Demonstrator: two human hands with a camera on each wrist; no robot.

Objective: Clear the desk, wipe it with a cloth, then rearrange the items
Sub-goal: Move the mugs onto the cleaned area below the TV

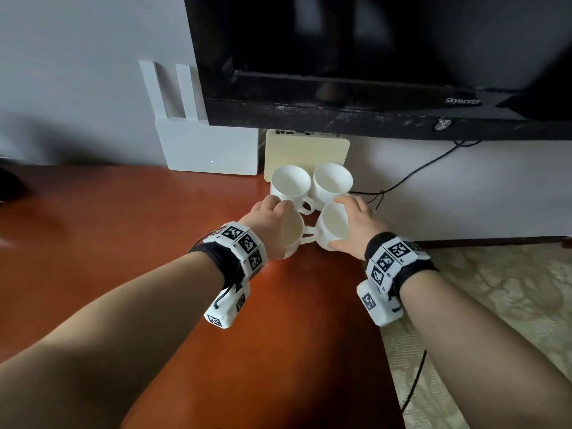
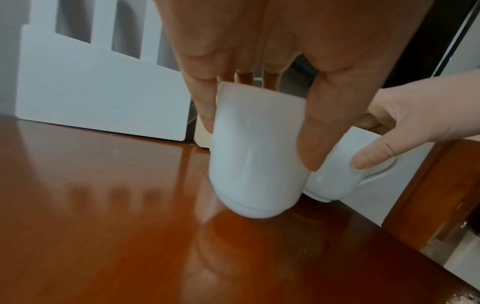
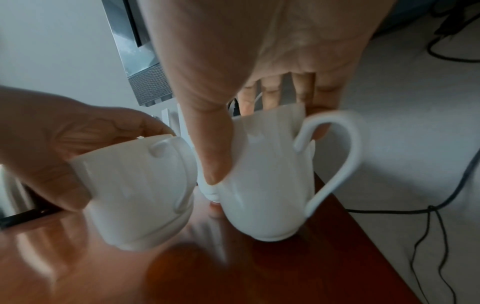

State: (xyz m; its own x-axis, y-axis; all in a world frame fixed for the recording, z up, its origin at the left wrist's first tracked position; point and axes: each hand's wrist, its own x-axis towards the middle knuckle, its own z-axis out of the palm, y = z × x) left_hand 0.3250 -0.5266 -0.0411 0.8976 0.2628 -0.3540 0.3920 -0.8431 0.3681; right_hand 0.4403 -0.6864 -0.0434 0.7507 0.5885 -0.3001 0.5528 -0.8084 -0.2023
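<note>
Four white cups cluster at the back right of the red-brown desk [image 1: 154,243]. My left hand [image 1: 272,218] grips the front-left cup [image 1: 292,235] from above, fingers and thumb round its rim. My right hand [image 1: 359,224] grips the front-right cup [image 1: 334,227] the same way. Both held cups tilt, their bases low over the desk. The left wrist view shows the left hand [image 2: 257,131] on its cup [image 2: 254,185]. In the right wrist view the right hand [image 3: 267,148] pinches its cup [image 3: 270,201]. Two more cups [image 1: 291,184] [image 1: 332,181] stand upright behind.
A white router [image 1: 210,150] and a cream box [image 1: 306,150] lean against the wall behind the cups, under a black television [image 1: 371,57]. A black cable [image 1: 402,181] hangs off the desk's right edge. Patterned carpet [image 1: 495,305] lies to the right.
</note>
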